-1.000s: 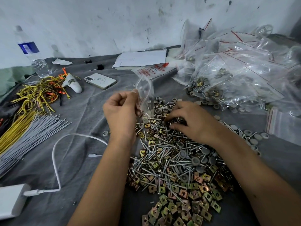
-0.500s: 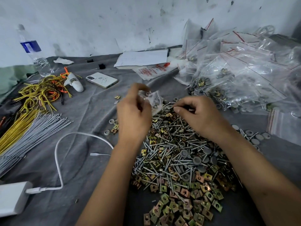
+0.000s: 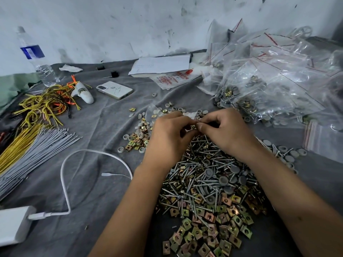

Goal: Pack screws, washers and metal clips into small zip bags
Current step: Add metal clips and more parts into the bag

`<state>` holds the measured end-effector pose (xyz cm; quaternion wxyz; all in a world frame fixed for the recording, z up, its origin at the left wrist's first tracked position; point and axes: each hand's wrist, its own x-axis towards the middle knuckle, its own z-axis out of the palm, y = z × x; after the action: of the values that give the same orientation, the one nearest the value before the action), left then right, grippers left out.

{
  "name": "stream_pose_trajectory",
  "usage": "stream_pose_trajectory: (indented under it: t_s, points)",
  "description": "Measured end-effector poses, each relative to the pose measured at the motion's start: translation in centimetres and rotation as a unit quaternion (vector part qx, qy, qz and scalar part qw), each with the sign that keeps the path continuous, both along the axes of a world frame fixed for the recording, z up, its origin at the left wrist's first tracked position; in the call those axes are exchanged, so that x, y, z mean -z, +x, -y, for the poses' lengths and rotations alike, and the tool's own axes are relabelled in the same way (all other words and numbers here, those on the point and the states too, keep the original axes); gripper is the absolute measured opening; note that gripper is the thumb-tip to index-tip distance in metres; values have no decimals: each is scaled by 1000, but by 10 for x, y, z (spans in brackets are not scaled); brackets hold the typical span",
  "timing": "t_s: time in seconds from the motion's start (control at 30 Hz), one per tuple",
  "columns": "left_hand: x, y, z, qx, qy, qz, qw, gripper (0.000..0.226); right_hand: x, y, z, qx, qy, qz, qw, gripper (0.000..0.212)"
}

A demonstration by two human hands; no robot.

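A large heap of silver screws, grey washers and brass-coloured metal clips lies on the grey cloth in front of me. Both hands meet above the far end of the heap. My left hand holds a small clear zip bag, which is mostly hidden behind it. My right hand pinches a small metal clip between thumb and forefinger, right at the left hand's fingertips. Loose washers and clips lie scattered to the left of my hands.
Filled zip bags pile up at the back right, empty ones at the right edge. A phone, papers, a water bottle, yellow wires, grey cable ties and a white charger with cable lie to the left.
My right hand lifted off the heap with a clip and came to my left hand. The left hand lowered the bag and turned it away behind the fingers.
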<state>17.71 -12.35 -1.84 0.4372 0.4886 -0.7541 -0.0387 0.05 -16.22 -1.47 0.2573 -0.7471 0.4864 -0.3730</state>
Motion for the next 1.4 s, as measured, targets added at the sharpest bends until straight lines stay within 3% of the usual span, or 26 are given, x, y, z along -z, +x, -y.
stream_pose_trajectory:
  t_s: [0.17,0.3,0.53,0.73,1.17,1.4]
  points:
    - [0,2,3,14,-5,18,1000,18,-2,-2,-1,-16,20,8,1000,18]
    - [0,1,1,12,-8,28,1000,14,-6,1,-4,-18,5,-14,1000,15]
    - [-3,-7,-4,-33,0,-38,999,5,-7,8,-11,-44,-23,-7,999,16]
    - [-2,-14,-6,-45,44,-96,993,16,-8,4,-10,-32,-12,-1,999,16]
    - [-9,-7,-5,-27,-19,29,999,22,-8,7,-11,-35,-6,-26,999,8]
    - [-6,-17,-7,-41,1,-61,997,18,-4,6,-9,-66,-8,-13,998,18]
